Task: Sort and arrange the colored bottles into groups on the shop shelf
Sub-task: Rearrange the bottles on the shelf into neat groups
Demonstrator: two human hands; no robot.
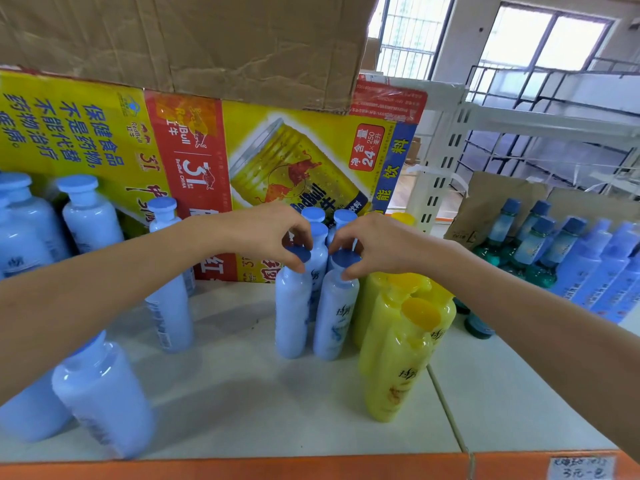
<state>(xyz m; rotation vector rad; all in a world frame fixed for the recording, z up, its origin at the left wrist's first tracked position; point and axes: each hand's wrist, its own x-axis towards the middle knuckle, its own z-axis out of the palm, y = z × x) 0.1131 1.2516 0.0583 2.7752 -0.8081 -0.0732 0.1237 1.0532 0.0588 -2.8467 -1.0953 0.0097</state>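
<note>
Two pale blue bottles stand upright side by side in the middle of the white shelf (242,393). My left hand (266,233) pinches the blue cap of the left blue bottle (292,313). My right hand (374,245) pinches the cap of the right blue bottle (335,317). More blue-capped bottles (317,223) stand just behind them. A cluster of yellow bottles (398,348) stands touching on their right. Other pale blue bottles stand at the left: one near the front (104,393), one partly behind my left forearm (169,317), and several at the far left (90,220).
A yellow and red drink carton (214,150) and a brown cardboard box (207,39) back the shelf. At the right stand teal bottles (526,244) and darker blue bottles (602,268). An orange strip (311,467) with a price tag edges the shelf front.
</note>
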